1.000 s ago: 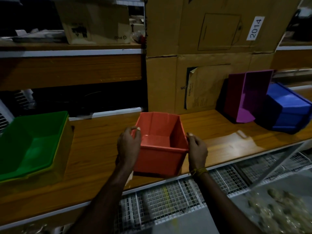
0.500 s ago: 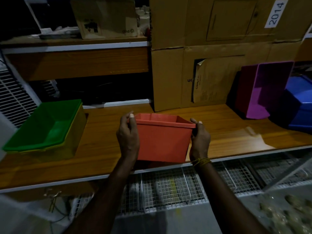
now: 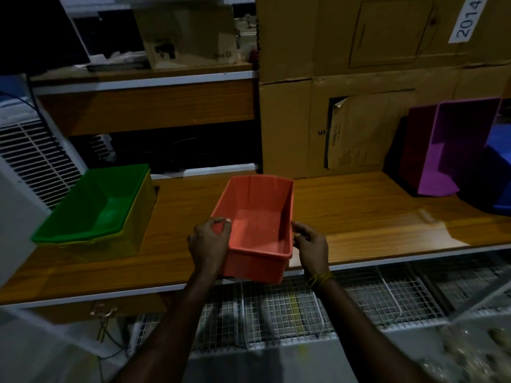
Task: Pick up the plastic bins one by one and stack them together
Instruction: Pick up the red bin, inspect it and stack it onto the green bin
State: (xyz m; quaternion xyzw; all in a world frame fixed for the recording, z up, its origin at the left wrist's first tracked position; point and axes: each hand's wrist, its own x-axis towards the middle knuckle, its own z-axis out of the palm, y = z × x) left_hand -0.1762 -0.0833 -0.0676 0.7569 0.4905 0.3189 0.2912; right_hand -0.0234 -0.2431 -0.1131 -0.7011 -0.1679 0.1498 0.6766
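Observation:
I hold an orange-red plastic bin (image 3: 257, 222) over the front edge of the wooden shelf (image 3: 359, 217), its open top tilted toward me. My left hand (image 3: 210, 241) grips its near-left rim and my right hand (image 3: 311, 244) grips its near-right rim. At the left a green bin (image 3: 94, 205) sits nested inside a yellow bin (image 3: 130, 239). At the far right a purple bin (image 3: 453, 150) stands on end, nested in a dark maroon one (image 3: 417, 145), with a blue bin (image 3: 497, 178) lying tipped beside it.
Large cardboard boxes (image 3: 359, 92) stand at the back of the shelf. A white vented appliance (image 3: 30, 161) is at the left edge. Wire mesh baskets (image 3: 290, 313) lie below the shelf. An upper shelf (image 3: 143, 81) carries a small carton (image 3: 188, 37).
The orange bin has risen slightly and tipped, so its inside now shows. The view has shifted left, bringing the green and yellow stack closer to centre.

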